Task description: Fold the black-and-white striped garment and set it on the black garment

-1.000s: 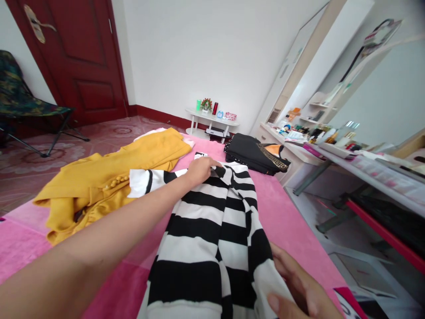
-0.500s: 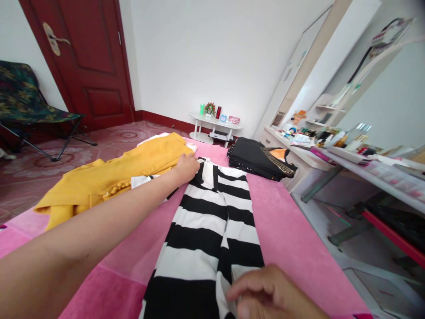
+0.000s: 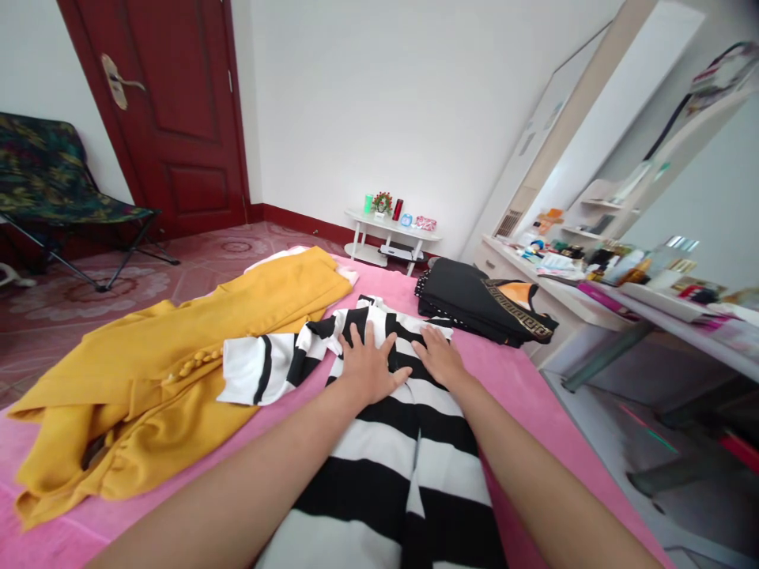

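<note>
While your left hand (image 3: 368,367) lies flat on the striped garment (image 3: 379,442), your right hand (image 3: 439,357) does likewise. Both are released, fingers spread, gripping nothing.

Striped garment (image 3: 385,442) lies between jacket (image 3: 160,363) left, folded top (image 3: 474,296) right.

White walls, dark red door (image 3: 178,111), patterned folding chair (image 3: 53,182), small white table (image 3: 392,231).

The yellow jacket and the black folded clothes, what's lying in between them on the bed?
In the head view, the striped top lies between the yellow jacket and the black folded clothes, with the left hand and right hand flat on it.
</note>
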A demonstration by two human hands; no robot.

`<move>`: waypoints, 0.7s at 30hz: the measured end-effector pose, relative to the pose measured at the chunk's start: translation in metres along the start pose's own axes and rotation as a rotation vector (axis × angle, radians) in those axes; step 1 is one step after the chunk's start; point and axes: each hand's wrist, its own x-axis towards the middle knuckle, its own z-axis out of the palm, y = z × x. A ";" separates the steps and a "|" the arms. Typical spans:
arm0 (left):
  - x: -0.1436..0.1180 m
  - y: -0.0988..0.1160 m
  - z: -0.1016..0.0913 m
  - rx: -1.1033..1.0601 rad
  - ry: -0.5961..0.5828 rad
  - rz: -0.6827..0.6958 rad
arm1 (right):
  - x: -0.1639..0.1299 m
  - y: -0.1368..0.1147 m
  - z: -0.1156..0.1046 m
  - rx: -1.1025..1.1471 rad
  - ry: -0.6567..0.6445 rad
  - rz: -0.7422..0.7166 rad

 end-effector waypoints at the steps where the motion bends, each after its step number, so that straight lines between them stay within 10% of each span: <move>1: 0.000 0.000 0.001 0.001 -0.001 -0.011 | 0.008 0.000 0.003 -0.024 -0.023 0.020; 11: 0.004 -0.008 -0.002 -0.025 -0.089 0.023 | 0.040 0.003 0.006 -0.093 -0.139 0.171; 21: -0.001 -0.011 -0.006 -0.016 -0.116 0.076 | -0.094 -0.025 -0.010 0.039 -0.179 0.003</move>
